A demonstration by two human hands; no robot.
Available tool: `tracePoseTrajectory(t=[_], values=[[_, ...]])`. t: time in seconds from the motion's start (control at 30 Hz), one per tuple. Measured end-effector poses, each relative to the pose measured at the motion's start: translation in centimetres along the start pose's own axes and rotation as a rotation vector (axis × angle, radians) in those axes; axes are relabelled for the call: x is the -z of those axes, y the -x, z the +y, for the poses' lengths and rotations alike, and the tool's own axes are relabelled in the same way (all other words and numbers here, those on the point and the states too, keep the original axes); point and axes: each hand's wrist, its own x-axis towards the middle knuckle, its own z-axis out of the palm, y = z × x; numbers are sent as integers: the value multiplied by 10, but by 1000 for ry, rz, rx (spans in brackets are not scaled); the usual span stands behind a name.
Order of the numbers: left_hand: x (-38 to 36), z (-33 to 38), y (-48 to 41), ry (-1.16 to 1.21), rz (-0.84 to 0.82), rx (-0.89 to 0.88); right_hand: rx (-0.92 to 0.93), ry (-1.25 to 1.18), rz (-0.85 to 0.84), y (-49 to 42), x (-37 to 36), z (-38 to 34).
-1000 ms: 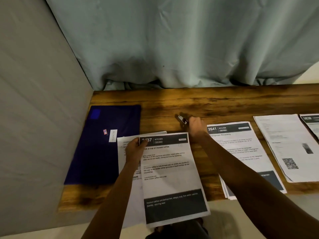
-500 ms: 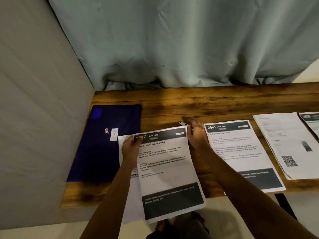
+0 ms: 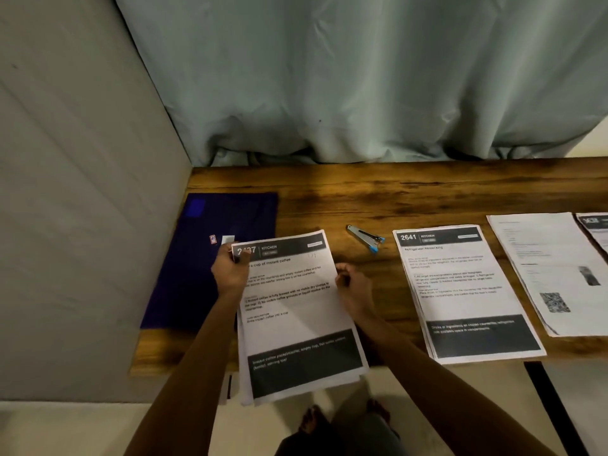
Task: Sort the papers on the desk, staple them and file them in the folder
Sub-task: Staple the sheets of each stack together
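A set of printed sheets headed "KITCHEN", the coffee papers (image 3: 296,311), hangs over the desk's front edge. My left hand (image 3: 230,271) grips its top left corner. My right hand (image 3: 352,284) pinches its right edge. A small silver stapler with a blue end (image 3: 366,237) lies loose on the wood just beyond the papers. The dark blue folder (image 3: 210,258) lies shut at the desk's left end, partly under the papers.
A second set headed "2641" (image 3: 467,291) lies to the right, then more sheets with a QR code (image 3: 552,274) and another page (image 3: 595,228) at the frame edge. The wooden desk (image 3: 362,195) meets a grey wall on the left and a curtain behind.
My right hand put the stapler down on the desk and came back to the papers' right edge. The loose sheets are now squared into one set, shifted slightly left.
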Motion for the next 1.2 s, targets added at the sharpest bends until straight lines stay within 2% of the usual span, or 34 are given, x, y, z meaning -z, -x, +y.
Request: tracePoseTrajectory(t=[0.13,0.33,0.57,0.93,1.07,1.2], values=[[0,-5,5,-64,4,-72,37,51,23,12,-16,-1],[0,-17,4,-208,-82,-178,-6,93,11,14,-25,1],[-15,-5,9,-373,-120,-254,19,108,-21,16,-10,-4],[-109,59,78,-231,-353,-462,-45,11,168,2,91,21],[-144,77,98,-208,-386,-433,-117,18,222,-9,130,48],[-180,85,118,-179,-314,-322,-166,61,280,-16,176,81]])
